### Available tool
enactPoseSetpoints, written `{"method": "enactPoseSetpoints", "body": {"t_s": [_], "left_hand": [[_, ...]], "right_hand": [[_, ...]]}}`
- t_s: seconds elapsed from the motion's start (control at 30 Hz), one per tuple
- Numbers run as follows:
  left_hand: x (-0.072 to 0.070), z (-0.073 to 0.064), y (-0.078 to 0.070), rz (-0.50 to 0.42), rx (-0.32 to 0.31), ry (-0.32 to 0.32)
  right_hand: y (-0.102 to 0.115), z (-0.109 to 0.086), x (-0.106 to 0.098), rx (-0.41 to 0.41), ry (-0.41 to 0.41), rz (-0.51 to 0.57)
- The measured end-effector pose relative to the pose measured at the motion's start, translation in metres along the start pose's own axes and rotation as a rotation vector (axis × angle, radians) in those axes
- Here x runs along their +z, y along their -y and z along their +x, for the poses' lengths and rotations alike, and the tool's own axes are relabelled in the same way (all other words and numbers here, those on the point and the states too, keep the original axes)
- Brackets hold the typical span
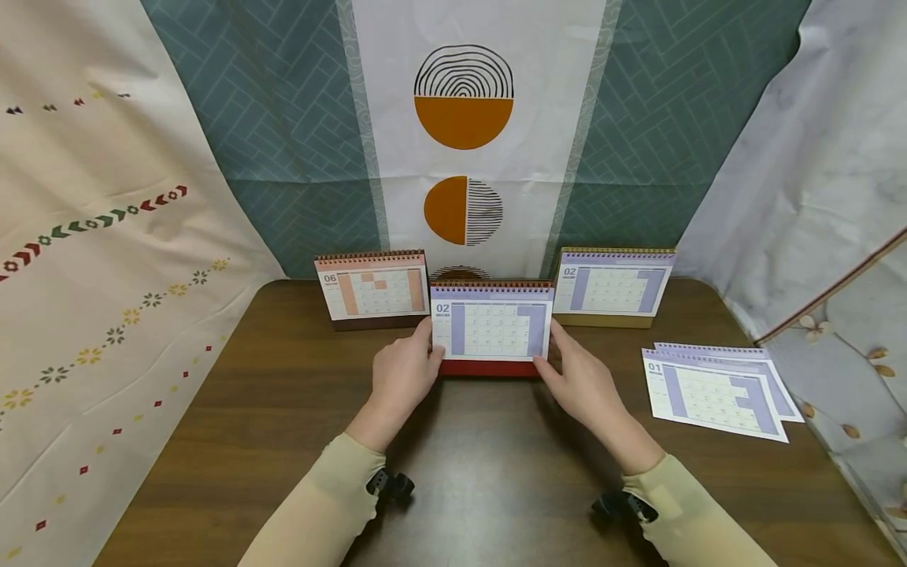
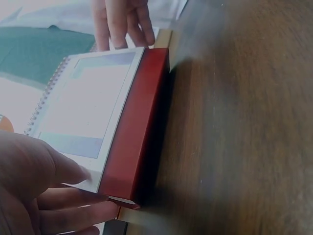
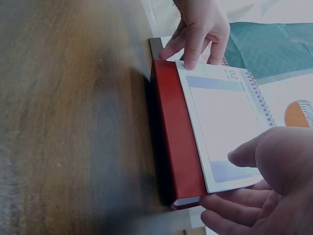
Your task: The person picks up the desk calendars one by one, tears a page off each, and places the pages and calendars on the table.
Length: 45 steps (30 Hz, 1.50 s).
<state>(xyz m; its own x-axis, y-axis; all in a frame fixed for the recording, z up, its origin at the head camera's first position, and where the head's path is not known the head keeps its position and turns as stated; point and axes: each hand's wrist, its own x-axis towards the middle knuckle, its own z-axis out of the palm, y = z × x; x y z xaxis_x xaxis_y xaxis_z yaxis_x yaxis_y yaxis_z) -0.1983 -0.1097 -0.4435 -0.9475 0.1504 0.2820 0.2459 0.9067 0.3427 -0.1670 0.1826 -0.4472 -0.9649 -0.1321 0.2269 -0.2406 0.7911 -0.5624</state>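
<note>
A desk calendar with a red base (image 1: 489, 368) stands tilted back at the middle of the table, its violet page marked 02 facing me. My left hand (image 1: 405, 364) grips its left side, thumb on the front of the page and fingers around the edge. On the opposite side my right hand (image 1: 583, 376) holds it the same way, thumb at the lower right corner. Close up in the left wrist view, the left thumb (image 2: 68, 169) presses the page corner. The right thumb (image 3: 244, 152) lies over the page in the right wrist view.
Behind on the left stands an orange calendar (image 1: 375, 287) marked 06; behind on the right, another violet calendar (image 1: 612, 283) marked 02 with a tan base. Loose calendar sheets (image 1: 716, 398), the top one marked 01, overlap at the table's right. Patterned cloths (image 1: 475, 165) hang around the wooden table (image 1: 283, 425).
</note>
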Motion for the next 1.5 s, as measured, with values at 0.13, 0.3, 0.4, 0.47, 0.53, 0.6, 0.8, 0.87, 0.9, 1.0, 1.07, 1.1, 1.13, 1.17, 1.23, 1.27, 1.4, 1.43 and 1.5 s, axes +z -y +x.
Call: {"method": "enactPoseSetpoints", "body": {"t_s": [0.13, 0.3, 0.4, 0.47, 0.53, 0.6, 0.8, 0.87, 0.9, 1.0, 1.07, 1.1, 1.13, 1.17, 1.23, 1.27, 1.4, 1.43, 1.5], "left_hand": [[-0.002, -0.002, -0.001, 0.035, 0.008, 0.025], [-0.004, -0.007, -0.003, 0.072, 0.035, 0.06], [-0.004, -0.009, -0.005, 0.085, 0.052, 0.065], [-0.004, -0.011, -0.006, 0.094, 0.061, 0.06], [-0.004, -0.011, -0.007, 0.098, 0.065, 0.058], [-0.003, -0.011, -0.007, 0.101, 0.064, 0.061], [0.001, -0.005, -0.008, 0.101, 0.044, 0.089], [0.003, -0.002, -0.008, 0.1, 0.04, 0.097], [0.003, 0.0, -0.008, 0.1, 0.037, 0.102], [0.005, 0.005, -0.008, 0.09, 0.034, 0.115], [0.006, 0.009, -0.007, 0.088, 0.031, 0.118], [0.007, 0.011, -0.007, 0.088, 0.029, 0.121], [0.007, 0.013, -0.006, 0.088, 0.026, 0.121], [0.008, 0.015, -0.006, 0.091, 0.023, 0.121], [0.008, 0.018, -0.005, 0.098, 0.015, 0.125], [0.008, 0.02, -0.005, 0.099, 0.01, 0.128], [0.01, 0.027, -0.005, 0.1, -0.005, 0.142], [0.01, 0.029, -0.005, 0.095, -0.007, 0.146], [0.011, 0.031, -0.005, 0.077, -0.013, 0.159]], "right_hand": [[-0.001, -0.003, 0.0, -0.005, 0.009, -0.02], [0.001, -0.008, 0.0, -0.028, 0.028, -0.091], [0.003, -0.009, 0.001, -0.038, 0.046, -0.112], [0.003, -0.009, 0.002, -0.038, 0.045, -0.105], [0.004, -0.009, 0.002, -0.04, 0.037, -0.094], [0.003, -0.008, 0.003, -0.044, 0.025, -0.082], [0.0, -0.002, 0.005, -0.037, 0.019, -0.058], [-0.001, 0.001, 0.005, -0.027, 0.026, -0.06], [-0.002, 0.003, 0.006, -0.021, 0.031, -0.061], [-0.004, 0.009, 0.007, -0.001, 0.046, -0.056], [-0.004, 0.014, 0.008, 0.01, 0.059, -0.042], [-0.004, 0.016, 0.008, 0.014, 0.065, -0.036], [-0.004, 0.018, 0.008, 0.018, 0.07, -0.031], [-0.004, 0.02, 0.009, 0.022, 0.074, -0.026], [-0.004, 0.023, 0.009, 0.029, 0.081, -0.019], [-0.004, 0.024, 0.01, 0.031, 0.082, -0.017], [-0.006, 0.029, 0.011, 0.04, 0.076, -0.011], [-0.006, 0.03, 0.011, 0.041, 0.075, -0.011], [-0.008, 0.032, 0.011, 0.045, 0.075, -0.01]]}}
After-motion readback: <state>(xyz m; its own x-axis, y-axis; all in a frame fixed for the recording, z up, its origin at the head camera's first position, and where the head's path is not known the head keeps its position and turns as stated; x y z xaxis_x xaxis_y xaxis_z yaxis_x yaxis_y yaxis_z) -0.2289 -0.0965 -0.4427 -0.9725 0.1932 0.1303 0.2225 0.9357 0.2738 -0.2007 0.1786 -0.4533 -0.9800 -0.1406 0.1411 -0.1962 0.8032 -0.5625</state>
